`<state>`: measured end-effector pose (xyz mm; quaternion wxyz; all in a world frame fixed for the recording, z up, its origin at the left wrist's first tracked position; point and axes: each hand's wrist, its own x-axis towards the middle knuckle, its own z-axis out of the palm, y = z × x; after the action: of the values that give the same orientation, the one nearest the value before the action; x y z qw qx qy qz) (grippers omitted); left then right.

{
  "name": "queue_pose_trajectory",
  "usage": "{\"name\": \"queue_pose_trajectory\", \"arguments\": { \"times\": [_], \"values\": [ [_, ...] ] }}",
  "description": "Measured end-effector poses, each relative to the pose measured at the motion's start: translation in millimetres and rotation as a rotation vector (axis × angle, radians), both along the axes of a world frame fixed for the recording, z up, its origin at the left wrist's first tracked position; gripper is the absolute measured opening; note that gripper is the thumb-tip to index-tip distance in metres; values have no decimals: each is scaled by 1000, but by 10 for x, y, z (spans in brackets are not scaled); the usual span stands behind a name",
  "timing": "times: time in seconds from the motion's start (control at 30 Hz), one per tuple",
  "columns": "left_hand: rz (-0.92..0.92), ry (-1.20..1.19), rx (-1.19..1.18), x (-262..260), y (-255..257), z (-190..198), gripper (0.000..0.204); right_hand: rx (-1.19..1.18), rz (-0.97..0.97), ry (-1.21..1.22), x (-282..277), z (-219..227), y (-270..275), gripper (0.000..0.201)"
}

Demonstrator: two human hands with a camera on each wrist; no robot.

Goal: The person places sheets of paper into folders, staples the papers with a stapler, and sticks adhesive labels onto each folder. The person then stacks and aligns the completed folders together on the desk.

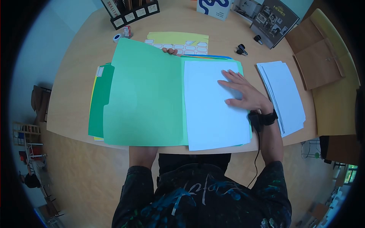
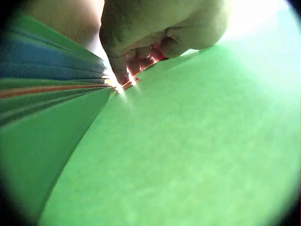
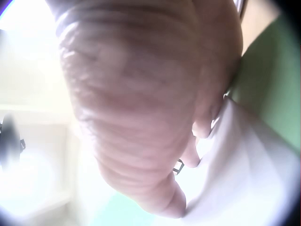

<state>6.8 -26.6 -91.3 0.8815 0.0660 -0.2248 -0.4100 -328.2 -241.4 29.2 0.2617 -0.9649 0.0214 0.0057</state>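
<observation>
**A:** Starting at the left, what's hard to see?

**B:** The left hand point(image 1: 172, 50) is almost wholly hidden under the raised cover of the open light-green card folder point(image 1: 144, 98); from the head camera only its fingertips show over the cover's far edge. The left wrist view shows curled fingers point(image 2: 123, 70) pinching that thin edge, with a fan of blue, orange and green folder edges point(image 2: 51, 80) blurred beside them.

**B:** Under the folder's left side a darker green folder point(image 1: 99, 102) and a sliver of yellow stick out, mostly covered.

**A:** And the folder itself?

**B:** It lies open, flat and matt, at the near middle of the pale wooden round table point(image 1: 72, 83). A smooth white sheet of paper point(image 1: 213, 110) lies on its right half, the lower edge overhanging the table rim.

**A:** The right hand?

**B:** The right hand point(image 1: 243, 91) lies palm down on the sheet, fingers straight and spread, gripping nothing. Its wrist view is nearly all blurred skin.

**A:** Further right?

**B:** A loose stack of white paper sheets point(image 1: 283, 97), then brown card folders point(image 1: 317, 57). Behind the folder a yellow sheet of white labels point(image 1: 182, 42) is partly covered.
</observation>
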Motion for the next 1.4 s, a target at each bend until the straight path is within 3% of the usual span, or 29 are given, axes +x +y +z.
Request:
{"name": "queue_pose_trajectory", "arguments": {
  "times": [0.73, 0.83, 0.9, 0.97, 1.0, 1.1, 1.17, 1.2, 1.27, 1.4],
  "values": [
    [-32, -5, 35, -80, -121, 91, 27, -93, -26, -44, 142, -90, 11, 69],
    [-42, -7, 32, -98, -164, 116, 28, 8, -74, -201, 104, -32, -4, 64],
    [-46, -3, 30, -116, -173, 113, 28, 200, -309, -378, 40, 94, -99, 58],
    [-42, 3, 24, -124, -171, 111, 28, 591, -515, -402, 16, 150, -355, 53],
    [-39, 7, 23, -137, -157, 104, 28, 588, -511, -397, 34, 178, -476, 53],
    [-48, 6, 21, -156, -184, 131, 28, 467, -664, -358, 225, 208, -799, 57],
    [-60, 5, 22, -187, -230, 154, 28, 43, -704, -357, 421, 31, -1001, 64],
    [-62, 3, 20, -193, -254, 172, 28, 40, -705, -360, 504, -18, -1047, 64],
    [-60, -2, 17, -188, -269, 210, 29, -257, -701, -232, 700, -66, -1068, 61],
    [-47, -7, 31, -177, -214, 232, 29, -308, -696, 40, 935, 76, -1003, 52]
  ]
}}
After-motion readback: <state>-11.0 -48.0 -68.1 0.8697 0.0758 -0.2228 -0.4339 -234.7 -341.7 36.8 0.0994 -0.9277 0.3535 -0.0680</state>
